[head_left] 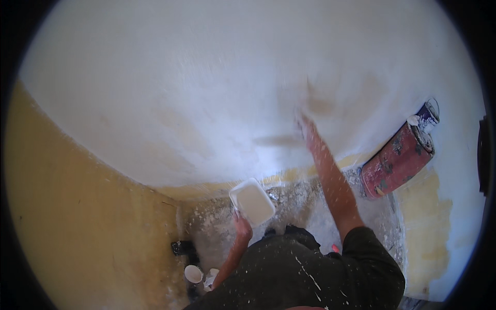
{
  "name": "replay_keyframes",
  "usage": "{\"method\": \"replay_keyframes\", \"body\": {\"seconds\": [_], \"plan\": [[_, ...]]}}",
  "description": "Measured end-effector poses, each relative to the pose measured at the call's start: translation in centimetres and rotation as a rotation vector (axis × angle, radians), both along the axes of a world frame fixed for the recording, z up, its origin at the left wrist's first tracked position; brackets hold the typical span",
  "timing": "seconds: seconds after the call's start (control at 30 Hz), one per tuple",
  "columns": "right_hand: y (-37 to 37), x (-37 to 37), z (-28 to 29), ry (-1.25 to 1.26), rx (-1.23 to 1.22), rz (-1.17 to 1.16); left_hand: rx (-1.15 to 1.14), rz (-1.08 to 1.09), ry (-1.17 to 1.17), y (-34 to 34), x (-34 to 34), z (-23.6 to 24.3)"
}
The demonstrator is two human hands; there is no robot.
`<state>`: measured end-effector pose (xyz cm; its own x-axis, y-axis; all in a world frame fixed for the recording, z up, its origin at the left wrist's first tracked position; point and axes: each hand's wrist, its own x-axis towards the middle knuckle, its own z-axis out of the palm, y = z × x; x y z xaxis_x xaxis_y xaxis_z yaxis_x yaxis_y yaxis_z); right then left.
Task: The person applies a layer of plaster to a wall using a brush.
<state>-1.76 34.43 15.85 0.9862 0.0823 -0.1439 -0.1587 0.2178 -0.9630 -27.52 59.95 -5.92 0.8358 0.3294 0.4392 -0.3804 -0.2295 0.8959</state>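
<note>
My left hand [242, 226] grips the near left edge of a white rectangular tub [253, 202] with rounded corners. A pale layer covers the inside of the tub, which is held low in front of me. My right hand [306, 126] is stretched forward at the wall [222, 88], over a freshly whitened stretch with yellowish patches showing through. Motion smears its fingers, and a thin blurred streak rises above them. Whether it holds a tool cannot be made out. White specks dot my right forearm and dark shirt.
A worn red drum [398, 163] stands at the right, with a small dark paint-smeared bucket [429, 114] on top. At lower left are a white round container [194, 274] and a black object [182, 248]. The grey floor [212, 243] is splattered white. A yellow wall [77, 206] bounds the left.
</note>
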Motion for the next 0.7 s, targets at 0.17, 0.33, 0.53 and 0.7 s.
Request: {"method": "replay_keyframes", "body": {"seconds": [0.17, 0.33, 0.53, 0.7], "plan": [[-1.3, -6.8, -19.2, 0.563, 0.141, -0.051, -0.843, 0.005, 0.432, -2.1, -0.7, 1.8], [-3.1, -13.3, -27.7, 0.772, 0.319, -0.079, -0.820, 0.246, 0.520, -3.2, -0.7, 2.9], [-1.7, -10.7, -26.3, 0.432, -0.069, 0.119, -0.344, 0.284, 0.658, -3.2, 0.2, 3.3], [2.2, -0.1, -10.6, -0.114, -0.400, 0.112, -0.731, 0.193, 0.615, -4.7, 0.6, 3.2]]}}
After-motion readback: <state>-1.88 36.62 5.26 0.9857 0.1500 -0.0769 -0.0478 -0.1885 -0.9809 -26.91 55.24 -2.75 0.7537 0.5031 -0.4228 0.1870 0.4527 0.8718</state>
